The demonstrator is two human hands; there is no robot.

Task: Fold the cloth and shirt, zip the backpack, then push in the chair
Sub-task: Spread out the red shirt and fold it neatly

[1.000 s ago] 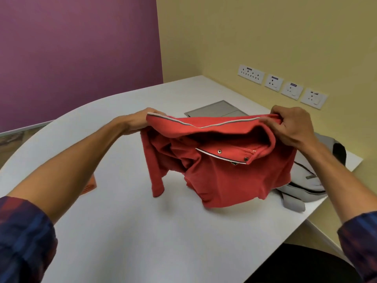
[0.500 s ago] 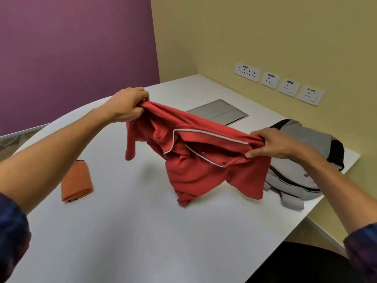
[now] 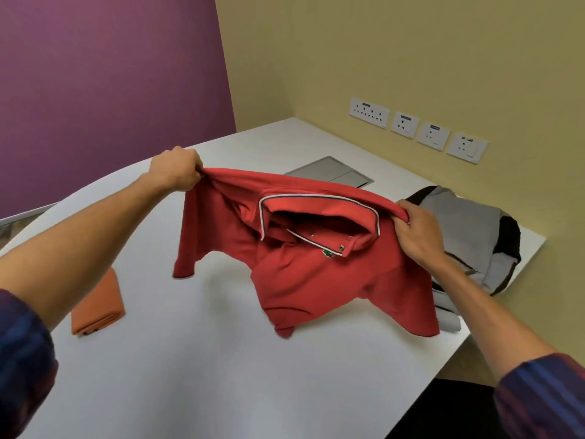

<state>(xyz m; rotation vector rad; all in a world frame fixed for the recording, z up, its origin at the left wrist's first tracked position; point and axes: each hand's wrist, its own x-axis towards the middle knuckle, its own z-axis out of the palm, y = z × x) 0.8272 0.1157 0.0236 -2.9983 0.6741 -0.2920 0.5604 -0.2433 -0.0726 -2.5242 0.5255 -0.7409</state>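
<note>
Head view: your left hand (image 3: 175,170) is fisted on one shoulder of the red polo shirt (image 3: 316,264), up at about 10 o'clock from the shirt's middle. Your right hand (image 3: 418,232) pinches the other shoulder at 2 o'clock, fingers curled over the fabric edge. Both grips are closed on cloth.

Shirt hangs stretched between the two hands, collar with its pale piping facing you, placket buttons and a small green chest logo showing. Left sleeve dangles free above the white bench (image 3: 205,375). Lower hem sags down to the bench surface at 6 o'clock; whether it rests there or just clears it, cannot tell.

Folded orange cloth (image 3: 96,307) lies flat on the bench at 9 o'clock, partly under your left forearm in this view, well apart from the shirt.

Grey and black backpack (image 3: 468,236) lies on the bench at 3 o'clock, behind your right wrist, near the bench's edge. Zip state not readable.

Grey flap panel (image 3: 329,171) sits flush in the bench at 12 o'clock. Four wall sockets (image 3: 418,129) run along the yellow wall at 1 o'clock.
</note>
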